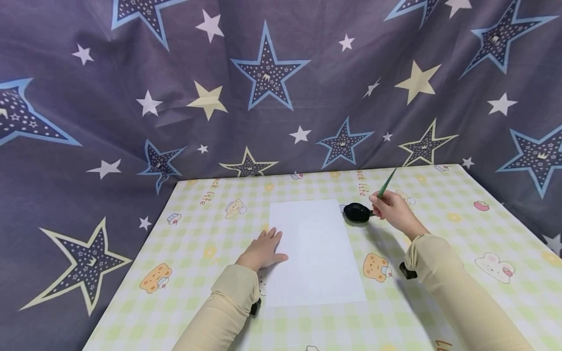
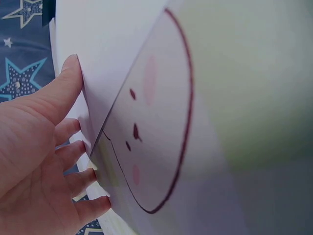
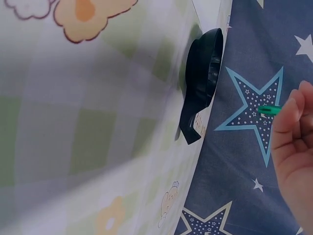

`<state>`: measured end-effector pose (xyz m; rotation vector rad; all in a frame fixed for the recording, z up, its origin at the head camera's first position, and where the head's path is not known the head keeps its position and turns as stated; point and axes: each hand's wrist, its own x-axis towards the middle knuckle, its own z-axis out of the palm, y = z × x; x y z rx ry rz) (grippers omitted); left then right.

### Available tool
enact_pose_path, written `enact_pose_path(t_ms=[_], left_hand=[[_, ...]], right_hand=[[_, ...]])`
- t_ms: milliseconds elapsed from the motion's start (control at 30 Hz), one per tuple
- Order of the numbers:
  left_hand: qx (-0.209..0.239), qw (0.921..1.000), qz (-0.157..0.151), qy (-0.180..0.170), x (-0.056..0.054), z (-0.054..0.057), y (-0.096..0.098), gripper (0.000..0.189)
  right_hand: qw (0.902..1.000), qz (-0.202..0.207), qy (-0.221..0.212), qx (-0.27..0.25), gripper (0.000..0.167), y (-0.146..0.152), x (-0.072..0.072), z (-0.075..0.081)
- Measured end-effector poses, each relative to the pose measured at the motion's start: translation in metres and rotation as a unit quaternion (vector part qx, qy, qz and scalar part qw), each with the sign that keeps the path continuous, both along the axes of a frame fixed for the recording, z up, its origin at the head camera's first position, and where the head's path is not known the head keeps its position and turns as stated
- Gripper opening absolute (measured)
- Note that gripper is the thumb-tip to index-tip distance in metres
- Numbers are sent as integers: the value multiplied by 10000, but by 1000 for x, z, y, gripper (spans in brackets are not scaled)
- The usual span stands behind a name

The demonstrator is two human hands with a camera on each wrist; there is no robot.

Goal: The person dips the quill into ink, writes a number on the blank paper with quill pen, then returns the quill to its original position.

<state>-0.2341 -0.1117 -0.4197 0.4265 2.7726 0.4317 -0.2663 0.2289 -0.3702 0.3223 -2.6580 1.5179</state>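
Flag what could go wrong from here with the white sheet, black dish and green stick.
1. The right hand, pinching the green stick, might bump the black dish, whose handle points toward it.
2. If tipped, the dish could land on the white sheet, since it sits close beside the right edge.
3. The left hand lies only at the left edge, so the sheet might swivel.

A dark purple-grey cloth (image 1: 175, 126) printed with blue, cream and white stars (image 1: 270, 78) hung behind the surface (image 1: 518, 239), whose pale green-and-white checked cover (image 1: 189, 253) bore cartoon animals (image 1: 155, 279); shadows (image 1: 417, 304) fell across it.
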Motion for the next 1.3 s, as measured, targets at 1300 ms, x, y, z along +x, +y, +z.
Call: enact_pose_path(t_ms=[1300], left_hand=[[-61,10000,6,15,-2,-3,-1,71]], right_hand=[[9947,-637,24,-802,27,-6,-8,-13]])
